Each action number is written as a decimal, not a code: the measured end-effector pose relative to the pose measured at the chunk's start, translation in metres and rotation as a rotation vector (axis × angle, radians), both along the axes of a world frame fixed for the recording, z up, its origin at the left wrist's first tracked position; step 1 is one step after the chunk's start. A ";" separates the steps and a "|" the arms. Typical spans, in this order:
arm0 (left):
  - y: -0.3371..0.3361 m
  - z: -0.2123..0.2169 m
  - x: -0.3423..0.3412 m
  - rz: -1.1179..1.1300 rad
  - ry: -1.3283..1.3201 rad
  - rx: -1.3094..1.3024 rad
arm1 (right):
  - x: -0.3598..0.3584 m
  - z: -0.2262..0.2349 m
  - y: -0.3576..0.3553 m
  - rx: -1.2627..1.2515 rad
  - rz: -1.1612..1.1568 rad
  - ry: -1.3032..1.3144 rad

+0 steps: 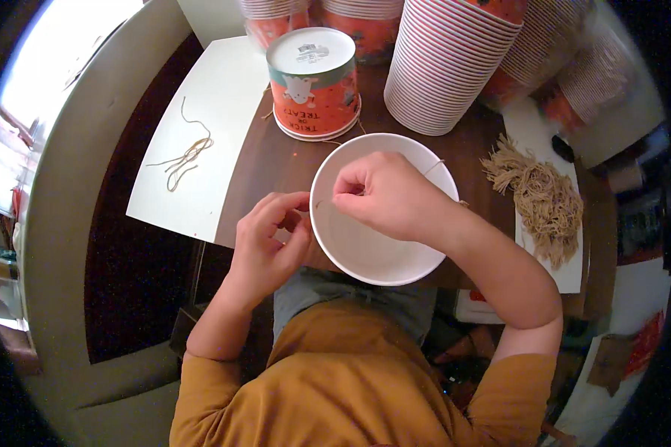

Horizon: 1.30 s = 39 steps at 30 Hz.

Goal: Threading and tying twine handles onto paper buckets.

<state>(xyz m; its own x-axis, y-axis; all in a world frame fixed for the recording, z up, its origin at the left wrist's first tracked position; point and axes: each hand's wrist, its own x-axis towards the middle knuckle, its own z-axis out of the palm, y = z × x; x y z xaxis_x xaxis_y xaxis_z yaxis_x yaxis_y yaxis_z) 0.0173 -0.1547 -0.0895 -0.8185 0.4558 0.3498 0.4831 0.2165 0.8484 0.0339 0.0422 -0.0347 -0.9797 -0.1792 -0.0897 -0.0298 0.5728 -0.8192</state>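
A white-lined paper bucket (373,257) stands open end up in front of me, at the table's near edge. My left hand (271,237) is at its left side, fingers curled and thumb tip against the outer wall; what it pinches, if anything, is hidden. Over the bucket's opening, my right hand (388,195) is closed in a pinch, and I cannot make out what is between the fingertips. A small brown speck, maybe a hole or a bit of twine, shows on the inner left wall. A thin piece of twine (434,167) crosses the right rim.
An upside-down orange bucket (314,97) stands behind, with twine around its base. A tall stack of nested buckets (447,63) rises to its right, more wrapped stacks beyond. Loose twine (190,155) lies on a white board (164,201) at left; a twine bundle (548,201) lies at right.
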 end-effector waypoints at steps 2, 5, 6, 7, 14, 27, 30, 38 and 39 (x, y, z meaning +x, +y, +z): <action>0.000 0.002 0.001 0.009 0.008 -0.024 | 0.000 0.001 -0.001 0.023 0.010 -0.031; 0.000 0.002 0.002 0.012 0.004 -0.022 | 0.001 -0.001 -0.001 0.019 0.040 -0.049; 0.000 0.003 0.002 0.012 0.003 -0.022 | 0.002 -0.002 -0.001 0.019 0.040 -0.049; 0.000 0.003 0.001 0.009 0.017 -0.029 | 0.002 -0.003 0.000 0.050 0.060 -0.003; 0.001 0.005 0.000 0.007 0.059 -0.036 | 0.000 -0.002 -0.004 0.128 0.086 0.060; 0.001 0.007 0.001 0.021 0.130 -0.078 | -0.001 0.002 -0.010 0.228 0.105 0.141; 0.001 0.008 0.002 0.022 0.126 -0.078 | -0.002 -0.001 -0.009 0.211 0.011 0.144; 0.000 0.008 0.001 0.024 0.152 -0.094 | -0.001 0.005 -0.007 0.267 -0.021 0.108; 0.000 0.008 0.001 0.023 0.152 -0.094 | -0.001 0.004 -0.007 0.266 -0.022 0.107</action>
<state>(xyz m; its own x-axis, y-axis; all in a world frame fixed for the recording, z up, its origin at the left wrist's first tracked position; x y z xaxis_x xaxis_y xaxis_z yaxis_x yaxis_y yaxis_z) 0.0178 -0.1546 -0.0816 -0.7701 0.4742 0.4267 0.5981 0.3041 0.7414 0.0333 0.0352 -0.0302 -0.9895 -0.1421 -0.0266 -0.0934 0.7687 -0.6328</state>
